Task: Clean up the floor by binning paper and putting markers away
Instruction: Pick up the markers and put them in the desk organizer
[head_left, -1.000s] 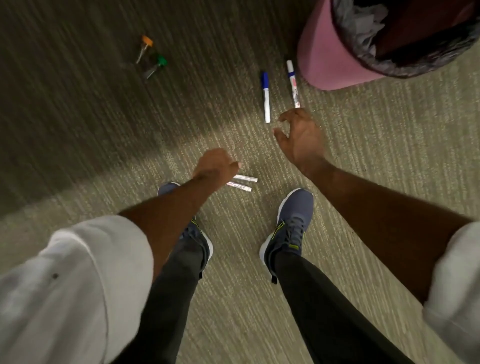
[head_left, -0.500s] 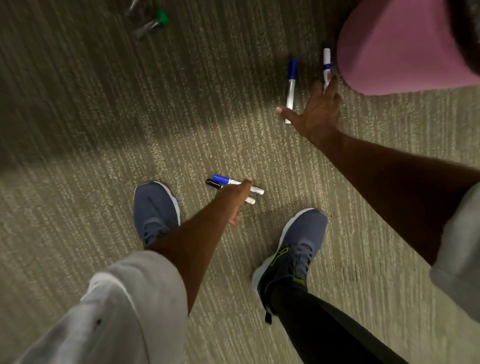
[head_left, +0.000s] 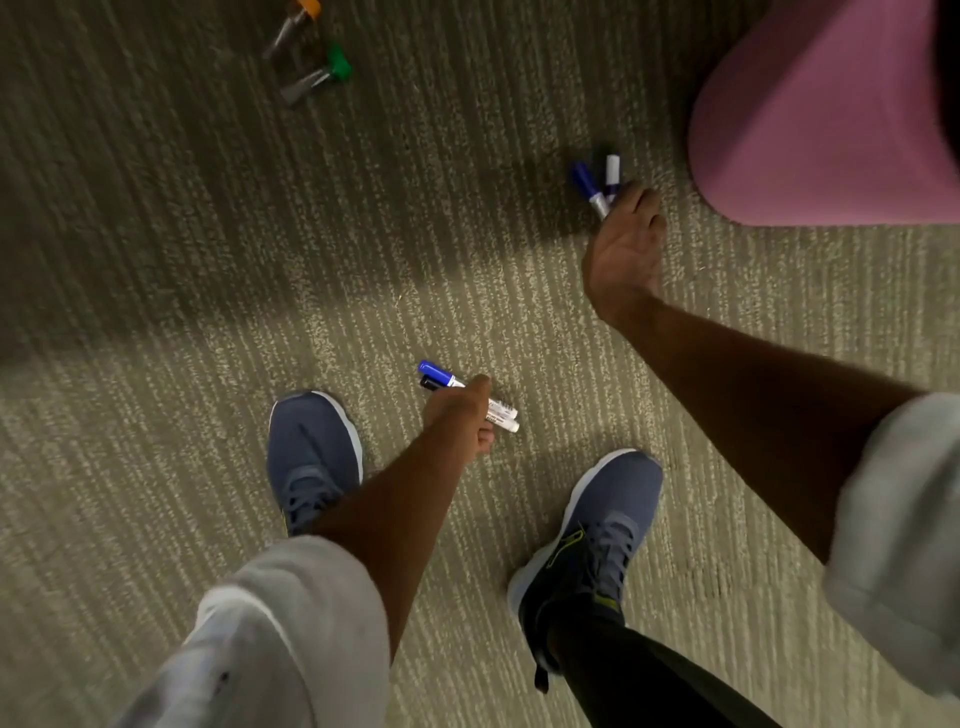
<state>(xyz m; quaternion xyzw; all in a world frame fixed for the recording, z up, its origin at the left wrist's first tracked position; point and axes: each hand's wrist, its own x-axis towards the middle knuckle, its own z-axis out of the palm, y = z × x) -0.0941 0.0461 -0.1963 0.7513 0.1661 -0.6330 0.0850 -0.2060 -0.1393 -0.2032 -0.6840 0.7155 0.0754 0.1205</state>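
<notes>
My left hand (head_left: 462, 415) grips two markers, one with a blue cap (head_left: 439, 375) and one with a black cap (head_left: 430, 384), above the carpet between my shoes. Beside the pink bin (head_left: 810, 119), my right hand (head_left: 626, 244) holds two more blue-capped markers (head_left: 592, 189), whose caps stick out past the fingers. At the top left, an orange-capped marker (head_left: 296, 23) and a green-capped marker (head_left: 319, 78) lie on the carpet. No paper is in view.
Ribbed grey-green carpet (head_left: 156, 312) fills the view. My two blue shoes, the left shoe (head_left: 311, 457) and the right shoe (head_left: 592, 535), stand at the centre. The pink bin's side fills the top right corner.
My right hand reached the two markers by the bin and closed its fingers round them; both now lie in its grip. The left hand kept its two markers. The view shifted towards the floor.
</notes>
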